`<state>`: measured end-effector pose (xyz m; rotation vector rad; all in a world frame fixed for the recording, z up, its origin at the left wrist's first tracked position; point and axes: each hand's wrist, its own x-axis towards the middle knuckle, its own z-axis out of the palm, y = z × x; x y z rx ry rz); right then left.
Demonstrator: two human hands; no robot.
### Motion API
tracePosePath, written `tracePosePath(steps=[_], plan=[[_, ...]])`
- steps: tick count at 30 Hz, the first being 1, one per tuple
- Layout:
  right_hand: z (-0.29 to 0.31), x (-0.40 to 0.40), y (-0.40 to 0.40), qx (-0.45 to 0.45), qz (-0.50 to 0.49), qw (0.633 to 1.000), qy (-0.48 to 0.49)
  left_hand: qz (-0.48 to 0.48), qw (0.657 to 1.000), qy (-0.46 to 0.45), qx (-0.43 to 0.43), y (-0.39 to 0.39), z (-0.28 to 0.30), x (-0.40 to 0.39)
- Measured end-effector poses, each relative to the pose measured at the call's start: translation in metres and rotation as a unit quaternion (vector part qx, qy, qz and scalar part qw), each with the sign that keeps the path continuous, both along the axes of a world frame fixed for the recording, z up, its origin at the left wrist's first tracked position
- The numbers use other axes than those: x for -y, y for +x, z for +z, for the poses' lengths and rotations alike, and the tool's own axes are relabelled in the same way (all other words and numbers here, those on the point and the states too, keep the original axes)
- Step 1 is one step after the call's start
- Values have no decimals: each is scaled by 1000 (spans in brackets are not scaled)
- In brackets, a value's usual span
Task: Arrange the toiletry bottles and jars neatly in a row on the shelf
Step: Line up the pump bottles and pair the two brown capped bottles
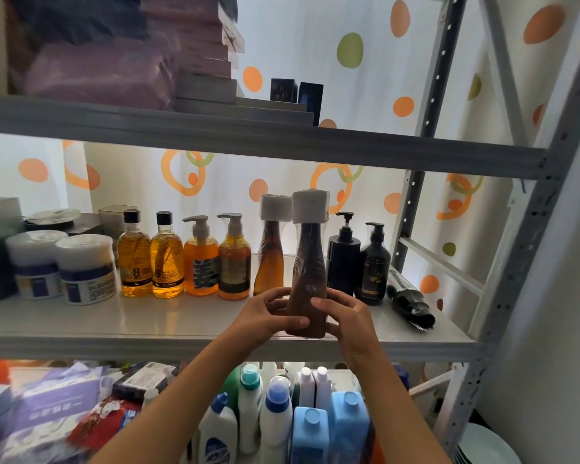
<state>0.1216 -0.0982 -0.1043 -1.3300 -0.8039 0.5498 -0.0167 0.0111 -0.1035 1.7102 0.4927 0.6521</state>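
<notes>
Left hand [265, 314] and right hand [347, 314] gripping brown bottle [308, 279] low, fingers [320, 302] clamped on base for upright control; heading for gap between amber bottle [269, 259] and black pump bottle [343, 259] on shelf [148, 324].

**Around the shelving**

Behind the rack we see a white curtain [302, 41] dotted in orange and green. On the top level sit stacked pink boxes [188, 38] and two dark cartons [297, 92]. Below, we spot white and blue detergent bottles [282, 416], purple packets [44, 413], and pale plates [486, 447] at lower right
</notes>
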Motion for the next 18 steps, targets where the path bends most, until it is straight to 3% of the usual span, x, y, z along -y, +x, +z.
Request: tracePosePath(steps=[11,18], plan=[[0,-7,0,3,28,999,-22,22,998,52,-24,-2,6,-4],[17,-8,6,99,47,993,-52,36,998,43,-11,2,11,-11]])
